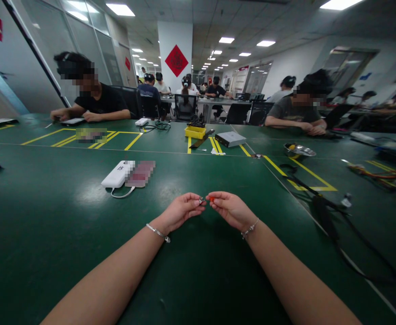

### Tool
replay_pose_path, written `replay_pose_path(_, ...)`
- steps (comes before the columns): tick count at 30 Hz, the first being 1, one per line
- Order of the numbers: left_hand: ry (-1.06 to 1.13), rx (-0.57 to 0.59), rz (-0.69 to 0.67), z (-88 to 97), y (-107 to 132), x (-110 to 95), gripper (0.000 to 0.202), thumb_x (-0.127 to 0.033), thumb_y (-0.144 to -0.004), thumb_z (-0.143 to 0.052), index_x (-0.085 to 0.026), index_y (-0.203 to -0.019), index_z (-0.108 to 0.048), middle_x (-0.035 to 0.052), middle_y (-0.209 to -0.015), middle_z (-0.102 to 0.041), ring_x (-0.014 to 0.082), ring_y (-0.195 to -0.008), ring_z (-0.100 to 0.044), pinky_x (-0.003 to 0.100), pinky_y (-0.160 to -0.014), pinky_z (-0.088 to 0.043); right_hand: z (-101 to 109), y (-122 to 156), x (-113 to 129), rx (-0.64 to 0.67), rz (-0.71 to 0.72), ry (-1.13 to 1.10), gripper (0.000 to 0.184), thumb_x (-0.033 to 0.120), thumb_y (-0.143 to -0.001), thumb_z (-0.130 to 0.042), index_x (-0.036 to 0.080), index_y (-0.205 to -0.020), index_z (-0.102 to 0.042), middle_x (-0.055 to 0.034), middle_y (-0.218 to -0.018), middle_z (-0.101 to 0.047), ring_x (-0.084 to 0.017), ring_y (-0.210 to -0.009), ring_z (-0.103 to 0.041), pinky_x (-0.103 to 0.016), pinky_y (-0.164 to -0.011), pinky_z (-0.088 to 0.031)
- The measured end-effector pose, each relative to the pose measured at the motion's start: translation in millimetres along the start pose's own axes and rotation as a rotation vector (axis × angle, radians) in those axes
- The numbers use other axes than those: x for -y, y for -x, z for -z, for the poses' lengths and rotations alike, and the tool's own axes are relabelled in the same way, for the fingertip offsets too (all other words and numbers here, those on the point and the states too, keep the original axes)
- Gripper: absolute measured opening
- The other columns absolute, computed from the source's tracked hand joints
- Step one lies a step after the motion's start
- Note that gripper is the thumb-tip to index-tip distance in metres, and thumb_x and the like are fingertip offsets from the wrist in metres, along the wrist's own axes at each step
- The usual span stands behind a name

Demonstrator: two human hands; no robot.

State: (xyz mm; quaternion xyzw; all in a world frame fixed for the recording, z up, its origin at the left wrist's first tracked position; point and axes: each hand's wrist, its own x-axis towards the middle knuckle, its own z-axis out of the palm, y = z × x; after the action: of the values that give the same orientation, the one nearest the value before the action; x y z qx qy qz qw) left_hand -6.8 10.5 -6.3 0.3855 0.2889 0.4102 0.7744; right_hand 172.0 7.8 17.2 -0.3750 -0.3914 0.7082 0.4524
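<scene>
Just above the green table (170, 280), my two hands meet fingertip to fingertip near the middle of the view. My left hand (183, 210) is closed in a pinch on a small silvery metal piece (201, 200), too small for me to tell its kind. Between the thumb and fingers of my right hand (231, 210) is a small orange piece (211, 199), also too small to name. A narrow gap appears to separate the two pieces. Each wrist wears a silver bracelet.
A white power bank (118, 174) lies left, cabled to a blurred-out phone-like thing. Farther back are a yellow bin (195, 132), a grey box (230, 138) and a metal dish (299, 150). Black cables (324, 216) run along the right. Two people sit across the table.
</scene>
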Motion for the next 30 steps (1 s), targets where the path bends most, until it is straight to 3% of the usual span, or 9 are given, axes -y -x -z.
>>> replay_pose_path(11,-0.047,0.039,-0.056,-3.9,3,-2,0.025,-0.009,-0.063,-0.066,-0.014,-0.084,-0.052,0.0015,-0.078,-0.06,0.0112,-0.075,-0.06,0.022,-0.071,-0.045,-2,2,-1,0.066,0.036,-0.002,0.016,0.015,-0.059,-0.068,0.016,-0.073,-0.06,-0.0007,-0.076,-0.062,-0.008,-0.068,-0.055,-0.023,-0.068,-0.042)
replay_pose_path(17,-0.168,-0.069,-0.235,-6.5,0,-2,0.028,-0.006,-0.058,-0.067,-0.014,-0.082,-0.054,-0.0009,-0.074,-0.059,0.0074,-0.066,-0.055,0.02,-0.066,-0.042,-5,3,-2,0.048,0.014,0.034,0.016,0.02,-0.06,-0.069,0.016,-0.072,-0.061,0.0007,-0.07,-0.058,-0.008,-0.064,-0.052,-0.025,-0.066,-0.041)
replay_pose_path(22,-0.289,-0.126,-0.335,-6.0,-1,-1,0.021,-0.007,-0.06,-0.064,-0.015,-0.078,-0.054,-0.0021,-0.071,-0.056,0.0068,-0.065,-0.051,0.019,-0.064,-0.041,-7,3,-4,0.109,0.005,0.066,0.017,0.031,-0.067,-0.063,0.016,-0.075,-0.06,0.0009,-0.064,-0.056,-0.008,-0.058,-0.05,-0.024,-0.058,-0.039)
replay_pose_path(30,-0.389,-0.155,-0.346,-9.2,2,-4,0.019,-0.01,-0.062,-0.063,-0.014,-0.079,-0.057,-0.0005,-0.073,-0.058,0.0091,-0.067,-0.052,0.021,-0.066,-0.041,-9,3,-8,0.057,0.056,0.039,0.019,0.02,-0.058,-0.07,0.018,-0.074,-0.06,0.0012,-0.075,-0.06,-0.007,-0.062,-0.051,-0.024,-0.062,-0.04)
